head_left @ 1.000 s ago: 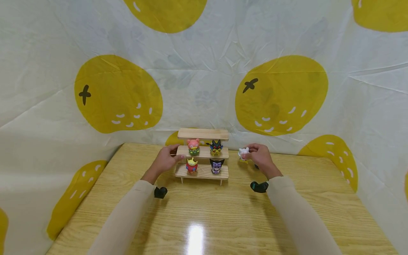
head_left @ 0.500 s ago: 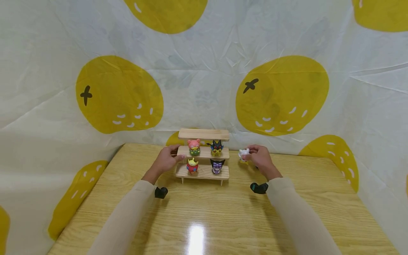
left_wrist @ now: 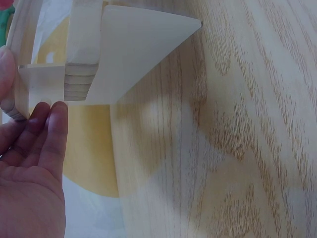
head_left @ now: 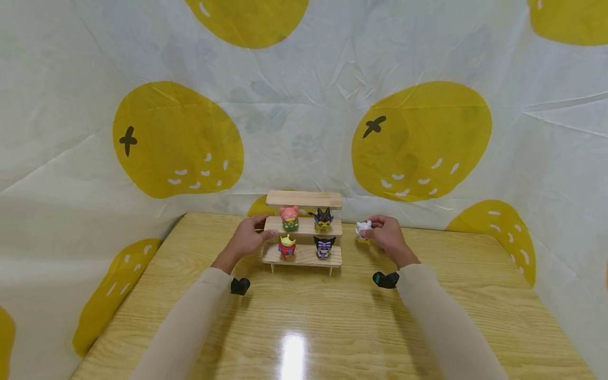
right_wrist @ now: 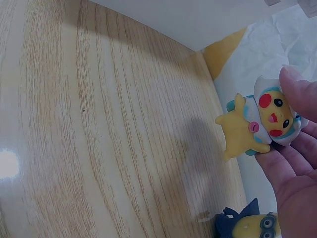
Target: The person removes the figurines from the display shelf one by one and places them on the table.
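Observation:
My left hand point(head_left: 247, 237) grips the left end of a three-tier wooden display shelf point(head_left: 304, 199) at its middle board. The left wrist view shows the thumb point(left_wrist: 5, 69) on the board and the fingers below it. My right hand point(head_left: 390, 235) holds a yellow Pikachu figurine in a white hood point(right_wrist: 272, 116) just right of the shelf, above the table. On the middle tier stand a pink figurine point(head_left: 288, 218) and a black-and-yellow one point(head_left: 323, 220). The bottom tier bears a red alien figurine point(head_left: 287, 246) and a black-and-purple one point(head_left: 324, 247).
A minion figurine point(right_wrist: 247, 228) with dark blue parts lies beyond my right hand, mostly hidden in the head view. Behind the wooden table point(head_left: 304, 306) hangs a white cloth point(head_left: 294, 132) with yellow fruit prints. Black wrist devices point(head_left: 386, 279) sit by both cuffs.

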`<state>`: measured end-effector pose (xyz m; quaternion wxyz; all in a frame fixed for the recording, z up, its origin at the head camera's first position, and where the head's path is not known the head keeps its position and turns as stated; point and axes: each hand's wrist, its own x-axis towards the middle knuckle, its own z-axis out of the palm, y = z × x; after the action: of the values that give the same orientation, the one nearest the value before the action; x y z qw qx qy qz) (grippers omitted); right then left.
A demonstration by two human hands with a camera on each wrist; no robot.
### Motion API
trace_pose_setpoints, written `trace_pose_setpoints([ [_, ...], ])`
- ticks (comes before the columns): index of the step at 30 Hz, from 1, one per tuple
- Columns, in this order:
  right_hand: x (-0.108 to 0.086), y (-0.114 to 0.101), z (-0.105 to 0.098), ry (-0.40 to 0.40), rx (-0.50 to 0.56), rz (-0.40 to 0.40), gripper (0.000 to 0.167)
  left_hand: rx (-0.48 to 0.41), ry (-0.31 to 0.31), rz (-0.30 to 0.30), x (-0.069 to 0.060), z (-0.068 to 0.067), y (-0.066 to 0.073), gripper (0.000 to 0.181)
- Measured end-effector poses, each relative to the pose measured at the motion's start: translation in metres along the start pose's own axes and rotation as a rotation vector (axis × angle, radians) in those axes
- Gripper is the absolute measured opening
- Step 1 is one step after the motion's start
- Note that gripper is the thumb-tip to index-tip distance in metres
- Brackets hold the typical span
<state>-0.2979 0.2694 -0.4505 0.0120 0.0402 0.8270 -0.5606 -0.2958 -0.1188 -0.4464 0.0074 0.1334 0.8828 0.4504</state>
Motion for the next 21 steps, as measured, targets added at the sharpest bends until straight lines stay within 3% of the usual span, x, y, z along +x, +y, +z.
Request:
trace_pose_setpoints([
  [21, 0.0004, -0.0009, 0.0042, -0.003, -0.022, 0.011, 0.044, 0.005, -0.001, -0.01, -0.0004, -0.0004, 0.0008, 0.064],
])
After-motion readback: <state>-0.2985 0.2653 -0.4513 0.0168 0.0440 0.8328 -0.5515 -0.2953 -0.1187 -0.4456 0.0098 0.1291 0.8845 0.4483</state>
